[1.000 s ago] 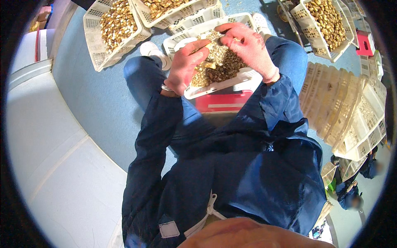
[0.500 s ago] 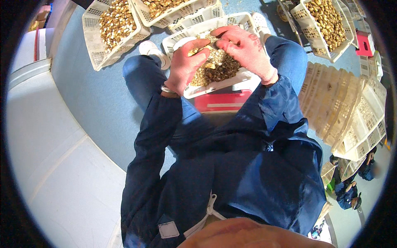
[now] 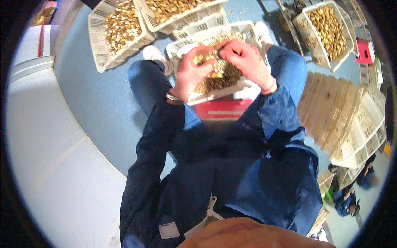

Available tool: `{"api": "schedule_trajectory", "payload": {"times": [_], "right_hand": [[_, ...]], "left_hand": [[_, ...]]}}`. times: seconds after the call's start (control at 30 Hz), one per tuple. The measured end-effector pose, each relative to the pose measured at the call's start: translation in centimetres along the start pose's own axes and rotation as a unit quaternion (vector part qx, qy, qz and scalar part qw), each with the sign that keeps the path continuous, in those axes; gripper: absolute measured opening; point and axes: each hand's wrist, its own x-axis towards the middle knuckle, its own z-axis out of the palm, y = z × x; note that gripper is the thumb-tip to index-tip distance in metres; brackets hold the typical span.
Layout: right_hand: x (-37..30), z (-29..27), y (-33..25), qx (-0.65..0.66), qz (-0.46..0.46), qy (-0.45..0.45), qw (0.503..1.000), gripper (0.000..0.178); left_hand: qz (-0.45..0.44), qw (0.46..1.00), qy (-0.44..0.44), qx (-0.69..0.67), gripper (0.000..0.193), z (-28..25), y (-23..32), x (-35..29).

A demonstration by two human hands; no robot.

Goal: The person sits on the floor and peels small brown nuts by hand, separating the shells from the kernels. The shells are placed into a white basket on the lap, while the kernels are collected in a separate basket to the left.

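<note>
Between my knees stands a white plastic basket (image 3: 223,96) holding small gold and brown pieces (image 3: 223,80). My left hand (image 3: 191,74), in a pink glove, is over its left side, with thumb and fingers curled round shiny gold-wrapped pieces (image 3: 201,60). Beside it my right hand (image 3: 248,63), also pink-gloved, bends over the right side of the heap. Its fingertips are pinched together close to the left fingertips, and what lies in them is hidden and blurred. Both hands are low over the heap.
Under the basket is a red box (image 3: 225,108). Further baskets of gold pieces stand at far left (image 3: 99,49), far middle (image 3: 186,18) and far right (image 3: 324,33). Nested white baskets (image 3: 331,109) lean at right. A white panel (image 3: 53,157) runs along the left. Other people (image 3: 347,202) are at lower right.
The whole view has shifted slightly, so the baskets sit lower in it. My left hand has come closer to my right, and its thumb and fingers have moved over the gold pieces.
</note>
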Motion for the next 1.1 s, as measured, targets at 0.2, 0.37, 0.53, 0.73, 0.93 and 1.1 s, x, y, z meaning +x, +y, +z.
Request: {"api": "schedule_trajectory", "payload": {"times": [0.2, 0.37, 0.53, 0.73, 0.93, 1.1], "right_hand": [[0.1, 0.9, 1.2, 0.164, 0.092, 0.036, 0.981, 0.017], [-0.3, 2.4, -1.1, 0.19, 0.127, 0.097, 0.969, 0.014], [-0.1, 1.9, -1.6, 0.248, 0.092, 0.101, 0.959, 0.013], [-0.1, -0.4, -2.1, 0.247, -0.02, 0.04, 0.968, 0.011], [-0.3, -1.5, -1.6, 0.245, -0.005, 0.012, 0.97, 0.012], [-0.4, -2.3, -1.7, 0.233, -0.018, -0.003, 0.972, 0.014]], "left_hand": [[-0.105, 0.965, -0.067, -0.232, 0.033, 0.7, 1.7, 0.4], [0.223, 0.967, -0.062, 0.102, 0.038, 0.1, 0.1, -0.4], [0.154, 0.988, -0.013, -0.001, 0.035, 0.8, -2.0, -0.8], [-0.209, 0.808, -0.097, -0.543, 0.04, 0.8, 1.3, 0.0], [-0.162, 0.861, -0.051, -0.479, 0.028, 0.0, -0.2, 0.1], [-0.161, 0.903, -0.129, -0.376, 0.033, -0.5, 0.7, -0.4]]}}
